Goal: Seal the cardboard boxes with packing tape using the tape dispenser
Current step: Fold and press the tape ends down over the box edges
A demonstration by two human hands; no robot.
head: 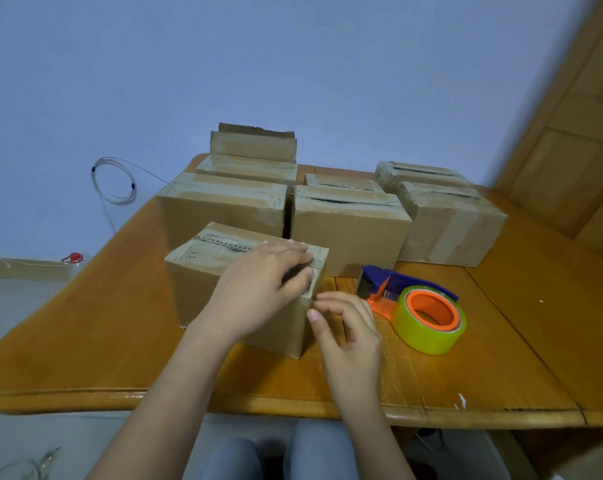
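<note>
Far to the left, past the table (85, 341) edge, seeing a bottle (73, 258) with a red cap down low, and a loop of thin clear tube (114, 180) hanging on the blue wall.

Moving right onto the wooden table, finding the near box (203, 289), a small brown cardboard one, sitting close to the front edge with rough tape along its top.

Laying the left hand (258, 285) over the right end of that box: fingers fairly straight and flat on the top, thumb pressing on the end side.

Holding the right hand (348, 327) just beside the box's near right corner, fingers loosely bent, tips right at the corner. Not being able to tell if pinching any clear tape there.

Farther back, looking at more boxes (348, 226) standing in rows on the table, taped on top, with one stacked on another at the back left.

Just right of the hands, spotting the tape dispenser (393, 282) lying on the table, apart from both hands, blue and orange, carrying a yellow-green roll of tape (429, 336) on its orange wheel.

Farther right, seeing a wooden door (570, 133).

Down at the bottom, glimpsing knees (313, 448) in blue below the table edge.
</note>
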